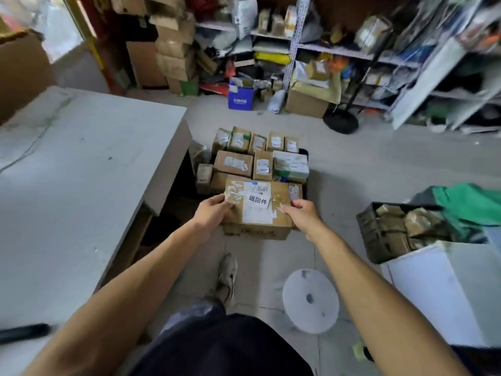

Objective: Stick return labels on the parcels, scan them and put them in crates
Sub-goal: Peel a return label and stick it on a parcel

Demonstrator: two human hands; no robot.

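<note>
Now, left hand [211,210]: I grip the parcel's [257,210] left edge
right hand [302,210]: grips its right edge
return label [257,203]: stuck on top

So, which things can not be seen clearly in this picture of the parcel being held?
Head view:
- Small print on the return label: too small and blurred.
- Crate under the stacked parcels: covered, only a dark corner shows.
- Underside of the held parcel: faces away.
- Shelf items: motion blur.

Bare floor [352,169] lies open right of the packed crate [303,153]; the table [81,172] blocks its left, shelves [339,52] behind.
</note>
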